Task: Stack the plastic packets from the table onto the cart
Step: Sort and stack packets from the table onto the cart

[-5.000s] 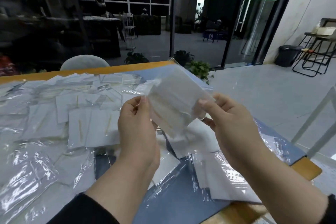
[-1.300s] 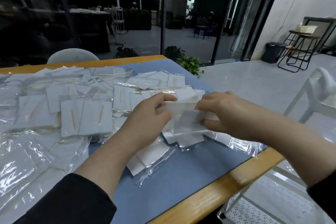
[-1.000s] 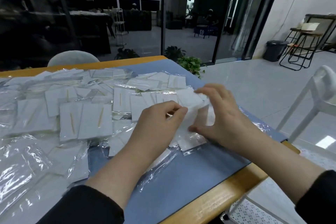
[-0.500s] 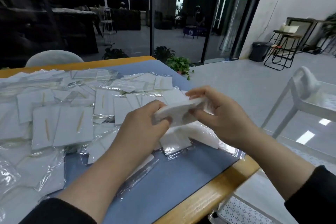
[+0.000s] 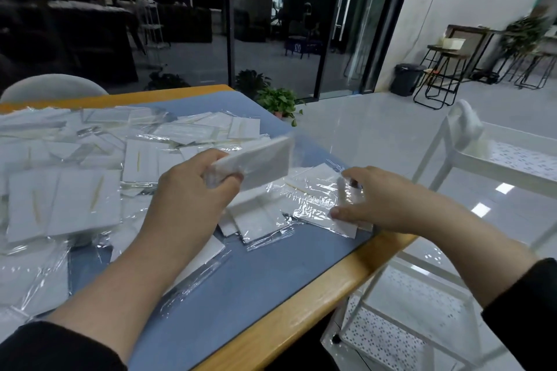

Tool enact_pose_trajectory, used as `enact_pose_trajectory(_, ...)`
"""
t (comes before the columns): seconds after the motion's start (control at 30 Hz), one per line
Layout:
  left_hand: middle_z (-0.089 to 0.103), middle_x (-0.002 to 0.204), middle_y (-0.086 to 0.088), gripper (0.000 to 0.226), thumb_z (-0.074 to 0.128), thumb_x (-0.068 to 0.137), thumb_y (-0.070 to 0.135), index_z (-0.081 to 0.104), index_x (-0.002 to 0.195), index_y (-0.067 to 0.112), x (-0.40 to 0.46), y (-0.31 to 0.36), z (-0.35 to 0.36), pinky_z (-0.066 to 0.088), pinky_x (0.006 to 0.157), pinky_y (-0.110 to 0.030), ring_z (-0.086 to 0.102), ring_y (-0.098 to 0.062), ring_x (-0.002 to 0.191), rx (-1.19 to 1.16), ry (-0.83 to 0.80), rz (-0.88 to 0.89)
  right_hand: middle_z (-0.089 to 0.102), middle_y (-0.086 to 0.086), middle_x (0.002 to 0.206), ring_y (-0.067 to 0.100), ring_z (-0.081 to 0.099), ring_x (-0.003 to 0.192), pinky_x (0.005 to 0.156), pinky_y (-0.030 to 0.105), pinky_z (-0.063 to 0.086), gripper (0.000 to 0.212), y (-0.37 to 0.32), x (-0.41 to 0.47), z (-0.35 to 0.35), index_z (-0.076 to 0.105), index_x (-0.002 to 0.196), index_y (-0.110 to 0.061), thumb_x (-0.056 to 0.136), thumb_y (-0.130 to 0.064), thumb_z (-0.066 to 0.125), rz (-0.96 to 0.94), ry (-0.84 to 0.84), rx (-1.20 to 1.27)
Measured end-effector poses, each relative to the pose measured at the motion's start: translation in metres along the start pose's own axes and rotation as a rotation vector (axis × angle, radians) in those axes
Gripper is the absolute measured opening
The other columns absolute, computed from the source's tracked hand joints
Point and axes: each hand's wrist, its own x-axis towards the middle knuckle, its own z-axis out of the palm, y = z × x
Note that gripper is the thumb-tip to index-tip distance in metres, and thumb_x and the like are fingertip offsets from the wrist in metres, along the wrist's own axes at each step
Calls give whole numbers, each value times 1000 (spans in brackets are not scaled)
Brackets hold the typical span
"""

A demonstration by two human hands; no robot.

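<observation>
Above the table's [image 5: 301, 315] right edge, the left hand [image 5: 193, 190] holds a stack [image 5: 256, 164] of white packets clear of the surface, thumb under and fingers curled over its near end, forearm reaching in from lower left with a black sleeve at the elbow. The right hand [image 5: 379, 199] is lower and further right, palm down, thumb and fingers pinching a flat packet [image 5: 313, 199] that lies on the blue mat near the table's corner; its forearm comes in from the right. Loose packets [image 5: 75, 190] cover the table to the left. The white cart [image 5: 470, 220] stands just beside the table, right of both hands.
</observation>
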Motion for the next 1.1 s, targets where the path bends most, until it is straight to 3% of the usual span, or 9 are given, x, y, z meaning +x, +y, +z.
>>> enact_pose_trajectory(0.07, 70, 75, 4, 8, 73, 88, 26, 71, 89, 34, 1, 0, -2, 49, 65, -31, 64, -20, 72, 1, 15, 1, 50, -3, 141, 19, 51, 124, 98, 33, 43, 87, -4, -1, 0, 34, 151, -33, 80, -71, 66, -23, 12, 12)
enact_pose_trajectory(0.2, 71, 77, 4, 12, 72, 89, 22, 70, 86, 33, 1, 2, -3, 45, 55, -19, 64, -15, 67, -7, 17, 3, 47, -3, 147, 19, 48, 131, 100, 33, 41, 87, -17, -2, 4, 32, 153, -34, 81, -68, 67, -39, 45, 46)
enact_pose_trajectory(0.5, 71, 81, 6, 10, 71, 89, 23, 72, 89, 33, 3, 4, -7, 48, 68, -31, 64, -18, 81, 16, 69, 21, 59, -8, 122, 13, 52, 97, 77, 27, 40, 57, -39, -11, 8, 41, 143, -40, 93, -45, 66, -87, 196, 126)
enact_pose_trajectory(0.57, 69, 79, 4, 8, 71, 89, 21, 72, 89, 29, 5, 3, -9, 46, 67, -30, 64, -22, 81, 0, 99, 22, 58, -13, 123, 9, 53, 85, 73, 26, 41, 49, -39, -13, 7, 44, 141, -44, 96, -37, 63, -113, 202, 166)
enact_pose_trajectory(0.63, 70, 79, 1, 8, 72, 89, 20, 70, 90, 28, 7, 3, -11, 51, 72, -36, 66, -26, 81, -73, 133, 9, 56, -23, 110, 10, 61, 73, 66, 24, 47, 40, -36, -13, 4, 52, 129, -48, 96, -29, 63, -126, 201, 299)
enact_pose_trajectory(0.73, 72, 84, 6, 15, 74, 89, 19, 67, 91, 32, 7, 5, -16, 58, 77, -47, 68, -18, 78, -241, 175, -7, 58, -19, 98, 8, 60, 84, 64, 11, 43, 33, -29, -9, -6, 57, 112, -48, 94, -22, 65, -149, 300, 441)
enact_pose_trajectory(0.9, 64, 74, 5, 10, 67, 74, 20, 68, 83, 25, 9, 10, -21, 44, 64, -26, 55, -12, 73, -392, 5, -15, 61, -4, 95, 23, 55, 76, 52, 12, 40, 32, -28, 3, -26, 62, 116, -36, 97, -11, 60, -207, 347, 573)
enact_pose_trajectory(1.03, 72, 89, 5, 16, 69, 71, 19, 74, 84, 26, 9, 7, -21, 46, 71, -23, 62, -12, 84, -445, -66, -5, 60, -6, 91, 21, 58, 81, 64, 12, 42, 34, -31, 12, -33, 61, 121, -39, 98, -14, 62, -233, 410, 556)
enact_pose_trajectory(1.1, 73, 109, 14, 16, 69, 70, 18, 75, 85, 23, 10, 7, -21, 49, 77, -15, 66, -4, 99, -473, -82, -6, 60, -5, 89, 25, 58, 82, 74, 28, 49, 35, -33, 12, -35, 59, 115, -46, 97, -16, 63, -263, 459, 589)
